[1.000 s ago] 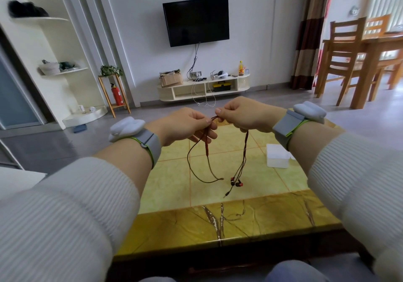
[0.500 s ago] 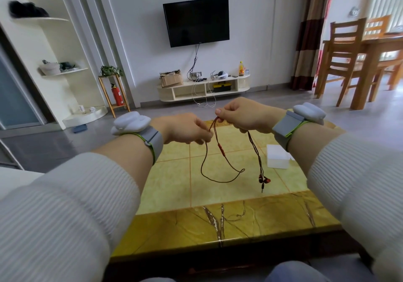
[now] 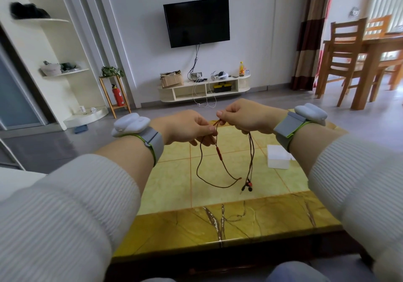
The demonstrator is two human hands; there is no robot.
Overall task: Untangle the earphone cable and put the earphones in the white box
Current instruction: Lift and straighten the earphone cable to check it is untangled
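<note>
Both hands are holding the cable above the table: left hand and right hand pinching it. The earbuds have swung back toward 6 o'clock, strands now separating; the box is waiting at 3 o'clock.

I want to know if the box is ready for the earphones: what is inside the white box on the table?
The white box sits on the yellow table, partly hidden by the right forearm. Its inside cannot be seen from this angle. The earphones hang from the right hand, outside it.
</note>
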